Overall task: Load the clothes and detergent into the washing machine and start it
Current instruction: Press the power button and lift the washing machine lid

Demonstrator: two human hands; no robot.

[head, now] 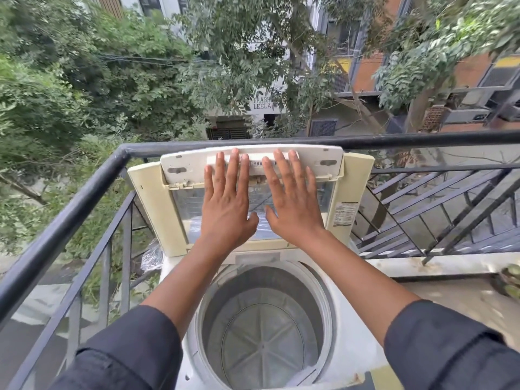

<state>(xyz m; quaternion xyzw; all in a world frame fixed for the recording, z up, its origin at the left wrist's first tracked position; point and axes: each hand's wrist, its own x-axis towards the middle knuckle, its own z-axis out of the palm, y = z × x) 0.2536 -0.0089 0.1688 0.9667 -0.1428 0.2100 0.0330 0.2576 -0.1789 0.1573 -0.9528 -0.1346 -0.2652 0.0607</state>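
Left hand lies flat, fingers spread, on the raised lid of the washing machine; right hand lies just beside it, equally splayed, gripping nothing. The empty drum opens directly below both wrists, equidistant from each. No clothes or detergent visible.

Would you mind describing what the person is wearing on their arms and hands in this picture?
Both arms wear dark charcoal long sleeves, pushed up so the forearms are bare. The left sleeve bunches in folds near the elbow, and so does the right sleeve. The left hand and right hand are bare: no gloves, rings, watch or bracelet show.
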